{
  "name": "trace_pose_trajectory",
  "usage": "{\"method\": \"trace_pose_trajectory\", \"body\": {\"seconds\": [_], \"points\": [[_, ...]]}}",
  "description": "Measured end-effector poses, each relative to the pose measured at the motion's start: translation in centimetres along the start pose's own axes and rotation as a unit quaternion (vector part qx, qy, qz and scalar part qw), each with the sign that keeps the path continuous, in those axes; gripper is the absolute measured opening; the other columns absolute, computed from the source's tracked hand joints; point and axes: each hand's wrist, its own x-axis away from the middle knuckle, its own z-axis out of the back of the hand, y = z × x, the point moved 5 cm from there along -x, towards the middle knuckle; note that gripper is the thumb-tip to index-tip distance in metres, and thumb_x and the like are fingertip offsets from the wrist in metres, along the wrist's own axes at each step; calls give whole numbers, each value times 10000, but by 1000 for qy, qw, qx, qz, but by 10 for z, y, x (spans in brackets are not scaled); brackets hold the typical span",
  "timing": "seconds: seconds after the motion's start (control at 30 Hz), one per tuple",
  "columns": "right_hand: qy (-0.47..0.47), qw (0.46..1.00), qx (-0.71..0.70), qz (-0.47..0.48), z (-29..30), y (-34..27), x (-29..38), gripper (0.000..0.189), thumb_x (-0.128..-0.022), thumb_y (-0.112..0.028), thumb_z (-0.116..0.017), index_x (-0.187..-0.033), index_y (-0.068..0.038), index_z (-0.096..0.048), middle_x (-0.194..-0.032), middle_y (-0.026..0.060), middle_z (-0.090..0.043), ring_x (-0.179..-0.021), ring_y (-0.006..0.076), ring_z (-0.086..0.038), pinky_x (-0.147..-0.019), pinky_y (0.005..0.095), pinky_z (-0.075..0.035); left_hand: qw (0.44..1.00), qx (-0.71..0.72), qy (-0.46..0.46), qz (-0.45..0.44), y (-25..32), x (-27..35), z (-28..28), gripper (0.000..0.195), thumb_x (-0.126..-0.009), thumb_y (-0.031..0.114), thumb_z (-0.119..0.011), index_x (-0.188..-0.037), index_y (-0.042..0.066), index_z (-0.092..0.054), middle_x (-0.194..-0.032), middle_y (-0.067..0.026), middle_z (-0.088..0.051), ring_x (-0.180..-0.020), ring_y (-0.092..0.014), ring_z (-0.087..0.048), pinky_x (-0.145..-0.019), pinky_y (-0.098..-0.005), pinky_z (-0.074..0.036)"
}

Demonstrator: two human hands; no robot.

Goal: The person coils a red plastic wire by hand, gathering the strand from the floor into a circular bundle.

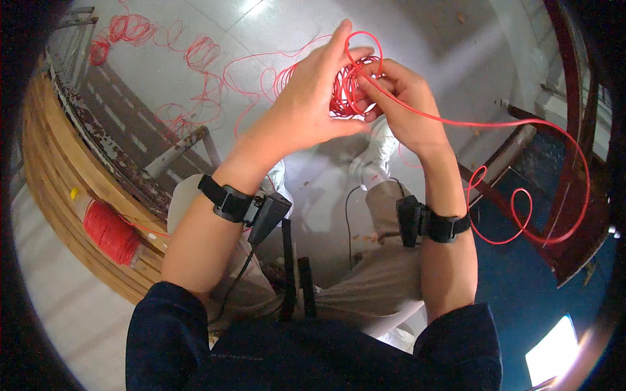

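Note:
A bundled coil of thin red cord (344, 95) sits between my two hands, in front of my shoes. My left hand (313, 97) cradles it from the left, one finger pointing up and the thumb stretched out below. Some of its fingers are hidden by the coil. With thumb and fingers, my right hand (408, 105) pinches the cord at the coil's right side. One loop stands up above the pinch. From there a loose length of red cord (489, 124) runs across the back of my right hand, swings wide to the right and curls back near my forearm.
Loose red loops (200, 54) lie tangled on the grey floor (274, 24). A wooden slatted bench (63, 146) on the left bears a bottle-like spool wound with red cord (110, 232). Dark red furniture (562, 210) stands on the right. Black cables hang from my wrist straps.

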Motion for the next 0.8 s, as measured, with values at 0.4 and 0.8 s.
{"method": "trace_pose_trajectory", "body": {"seconds": [0.4,0.8], "points": [[90,968,-192,132,43,-32,22,265,-1007,-220,-506,-1132,3,-578,-731,113,-660,-570,131,-573,-544,238,-463,970,-225,-28,87,-31,13,9,716,-646,195,-818,-1292,78,-534,-1209,-177,-542,-1154,-362,-511,-991,-428,-414],[38,955,-263,130,33,-41,28,338,-1046,-275,-387,-1242,-18,-489,-665,112,-590,-498,146,-523,-479,257,-451,990,-100,-55,86,-17,1,7,278,-841,105,-667,-1109,34,-675,-1058,-139,-648,-936,-283,-635,-820,-359,-500]]}}
